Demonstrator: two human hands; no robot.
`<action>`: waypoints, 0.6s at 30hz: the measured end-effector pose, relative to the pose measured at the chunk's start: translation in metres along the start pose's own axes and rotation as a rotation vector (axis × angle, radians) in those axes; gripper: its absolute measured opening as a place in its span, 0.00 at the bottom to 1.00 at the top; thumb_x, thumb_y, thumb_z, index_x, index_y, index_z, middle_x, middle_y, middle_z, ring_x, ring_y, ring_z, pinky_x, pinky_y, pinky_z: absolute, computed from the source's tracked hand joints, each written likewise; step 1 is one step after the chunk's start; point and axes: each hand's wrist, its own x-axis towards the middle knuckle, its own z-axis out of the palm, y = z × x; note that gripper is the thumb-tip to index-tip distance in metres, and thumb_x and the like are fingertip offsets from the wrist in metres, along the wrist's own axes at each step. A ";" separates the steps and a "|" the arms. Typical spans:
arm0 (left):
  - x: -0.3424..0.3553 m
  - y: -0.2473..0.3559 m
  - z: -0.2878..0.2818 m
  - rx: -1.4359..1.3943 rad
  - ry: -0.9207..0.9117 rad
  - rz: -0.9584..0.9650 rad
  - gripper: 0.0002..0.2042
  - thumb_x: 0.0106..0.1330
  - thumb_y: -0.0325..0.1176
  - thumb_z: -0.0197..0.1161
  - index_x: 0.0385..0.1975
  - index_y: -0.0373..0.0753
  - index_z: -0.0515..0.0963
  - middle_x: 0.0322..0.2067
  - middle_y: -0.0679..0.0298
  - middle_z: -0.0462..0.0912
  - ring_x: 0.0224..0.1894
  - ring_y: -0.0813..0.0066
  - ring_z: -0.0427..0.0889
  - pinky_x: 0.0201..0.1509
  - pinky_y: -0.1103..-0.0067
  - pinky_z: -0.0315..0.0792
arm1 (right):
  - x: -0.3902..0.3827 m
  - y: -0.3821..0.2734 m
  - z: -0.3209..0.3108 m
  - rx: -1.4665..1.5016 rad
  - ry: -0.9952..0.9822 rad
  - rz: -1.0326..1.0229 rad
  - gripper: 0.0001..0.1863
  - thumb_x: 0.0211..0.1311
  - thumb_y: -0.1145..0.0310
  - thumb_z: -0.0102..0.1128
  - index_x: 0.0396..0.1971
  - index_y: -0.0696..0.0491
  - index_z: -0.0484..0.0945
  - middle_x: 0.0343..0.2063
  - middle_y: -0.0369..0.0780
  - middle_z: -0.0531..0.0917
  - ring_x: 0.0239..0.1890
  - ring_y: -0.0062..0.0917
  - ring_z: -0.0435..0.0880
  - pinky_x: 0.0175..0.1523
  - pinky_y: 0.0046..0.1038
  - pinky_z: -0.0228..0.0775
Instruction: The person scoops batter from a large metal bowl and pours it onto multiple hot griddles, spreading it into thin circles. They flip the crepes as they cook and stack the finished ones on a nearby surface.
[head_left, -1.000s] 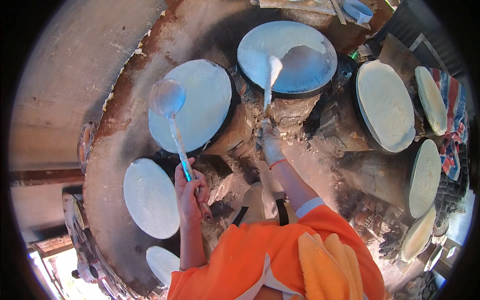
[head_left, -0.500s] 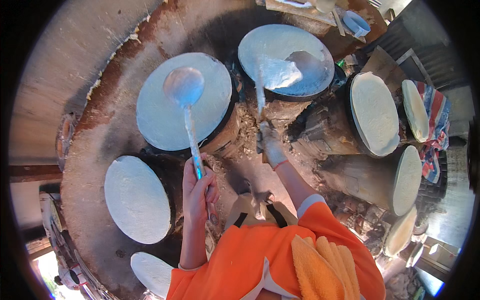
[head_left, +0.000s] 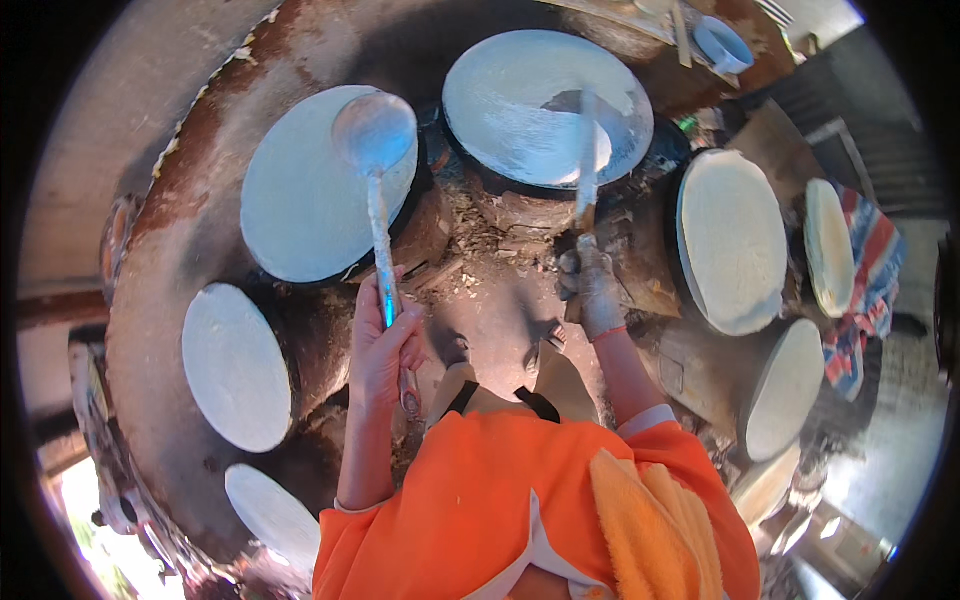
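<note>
Likely spreading: right hand (head_left: 597, 288) wrapped round spreader (head_left: 588, 165), upper-centre griddle's (head_left: 628, 138) dark patch (head_left: 564, 100) wants coating; left hand (head_left: 386, 342) grips ladle (head_left: 375, 130).

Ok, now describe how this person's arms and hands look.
The left hand is bare. The right hand wears a pale, dirty glove with dark fingers and a reddish wrist edge. Orange sleeves with pale cuffs leave both forearms bare.

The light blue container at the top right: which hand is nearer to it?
The right hand. It grips a flat tool, short of the light blue container and to its left. The left hand, holding the ladle, is lower and farther left.
</note>
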 end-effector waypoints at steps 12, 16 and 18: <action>0.016 -0.002 0.051 0.020 -0.116 -0.096 0.22 0.59 0.20 0.45 0.55 0.40 0.58 0.23 0.63 0.70 0.09 0.87 0.58 0.12 0.88 0.55 | -0.002 -0.050 -0.092 -0.453 0.066 -0.006 0.18 0.63 0.52 0.49 0.24 0.52 0.72 0.11 0.31 0.70 0.09 0.16 0.65 0.13 0.20 0.57; 0.028 -0.015 0.065 0.028 -0.152 -0.094 0.21 0.59 0.22 0.50 0.54 0.38 0.59 0.21 0.66 0.68 0.09 0.88 0.57 0.10 0.89 0.54 | 0.023 -0.083 -0.100 -0.629 0.069 -0.049 0.20 0.63 0.51 0.46 0.25 0.55 0.72 0.11 0.35 0.71 0.06 0.19 0.66 0.10 0.23 0.57; 0.031 -0.015 0.071 0.056 -0.161 -0.082 0.21 0.60 0.23 0.53 0.54 0.38 0.59 0.20 0.68 0.66 0.09 0.88 0.57 0.11 0.89 0.55 | -0.011 -0.078 -0.075 -0.693 -0.034 -0.053 0.23 0.61 0.48 0.48 0.29 0.56 0.72 0.16 0.37 0.74 0.15 0.22 0.73 0.20 0.26 0.64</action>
